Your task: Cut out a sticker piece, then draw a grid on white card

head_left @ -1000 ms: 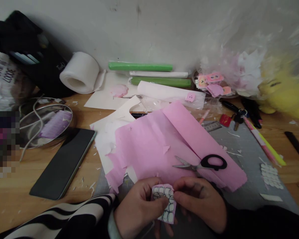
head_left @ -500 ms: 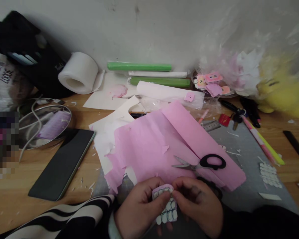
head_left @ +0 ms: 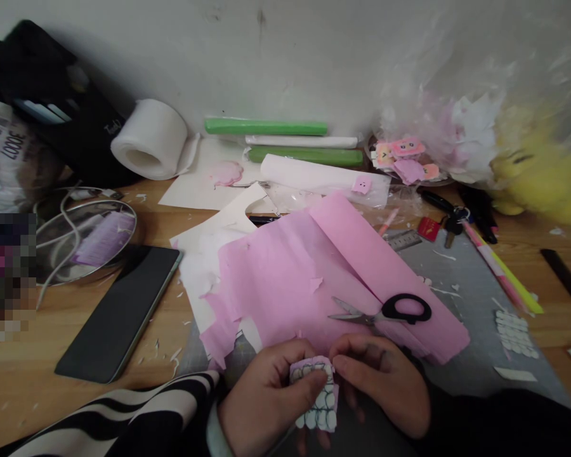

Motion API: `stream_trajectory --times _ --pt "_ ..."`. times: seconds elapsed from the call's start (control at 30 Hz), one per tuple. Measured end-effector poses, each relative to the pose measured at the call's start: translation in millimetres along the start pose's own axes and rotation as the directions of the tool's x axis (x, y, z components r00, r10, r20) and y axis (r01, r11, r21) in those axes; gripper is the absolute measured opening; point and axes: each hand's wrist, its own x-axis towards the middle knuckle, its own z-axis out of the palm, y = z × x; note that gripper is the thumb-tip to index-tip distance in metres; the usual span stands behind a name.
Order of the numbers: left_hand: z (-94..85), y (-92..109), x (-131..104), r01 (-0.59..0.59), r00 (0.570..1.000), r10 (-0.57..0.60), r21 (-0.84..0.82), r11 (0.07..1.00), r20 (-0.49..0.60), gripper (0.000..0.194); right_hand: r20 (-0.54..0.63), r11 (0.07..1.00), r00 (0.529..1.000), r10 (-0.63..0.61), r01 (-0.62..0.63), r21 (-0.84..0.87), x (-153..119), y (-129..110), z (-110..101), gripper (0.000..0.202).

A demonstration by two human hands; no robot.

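Matt paper cutout (head_left: 328, 406); smooth phone (head_left: 118, 311) (faintly glossy); wooden table (head_left: 23, 393).

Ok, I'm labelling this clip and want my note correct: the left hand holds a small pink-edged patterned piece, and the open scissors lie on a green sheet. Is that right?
Not quite: the sheet is pink, not green. The head view shows the open scissors lying on a pink sheet. The left hand does hold the small pink-edged patterned piece.
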Motion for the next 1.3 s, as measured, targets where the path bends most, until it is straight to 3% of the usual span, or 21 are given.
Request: stream_trajectory --times 0.37,0.47,0.67,0.83,1.07,1.3 --pt "1.5 1.4 -1.8 0.048 0.998 -0.048 0.014 0.999 -0.034 0.047 0.0 0.998 1.0 0.016 -0.016 -0.061 -0.6 0.5 1.5 0.027" --pt "1.5 1.3 -1.8 0.056 0.998 -0.055 0.034 0.998 -0.04 0.047 -0.01 0.995 1.0 -0.01 0.009 -0.104 -0.4 1.7 3.2 0.021" --pt "3.1 1.6 0.1 0.059 0.997 -0.058 0.003 0.998 -0.051 0.047 -0.139 0.972 0.982 -0.125 0.094 -0.215 -1.8 -2.3 10.4 0.011" --pt "3.7 0.9 0.6 0.031 0.998 -0.034 -0.052 0.998 -0.059 0.047 -0.142 0.96 0.973 -0.18 0.142 -0.243 -4.3 -1.6 10.1 0.01" --pt "4.7 2.4 -1.7 0.025 0.998 -0.029 -0.08 0.997 -0.061 0.045 -0.032 0.999 0.999 -0.016 0.015 -0.031 1.6 -0.4 4.6 0.029" --pt "8.8 5.2 -0.3 -0.003 0.999 -0.005 -0.139 0.99 -0.053 0.044 0.04 0.999 0.999 0.001 0.0 -0.035 1.8 1.5 2.3 0.03"
